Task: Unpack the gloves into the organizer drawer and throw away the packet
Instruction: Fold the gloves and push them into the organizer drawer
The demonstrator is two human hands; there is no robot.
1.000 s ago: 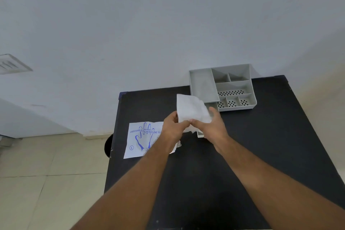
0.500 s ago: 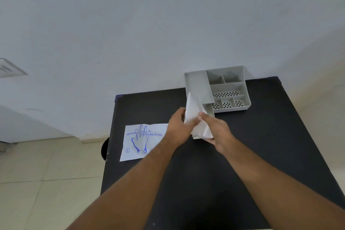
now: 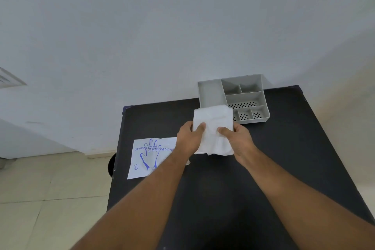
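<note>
White gloves | clenched between left hand, right hand grip

both hands hold a folded white stack of gloves above the black table: the left hand grips its left edge, the right hand its right edge, thumbs on top. the stack's far edge overlaps the near left corner of the grey organizer drawer, which sits at the table's far edge against the wall. the flat printed packet lies on the table's left side, partly under the left forearm.
</note>
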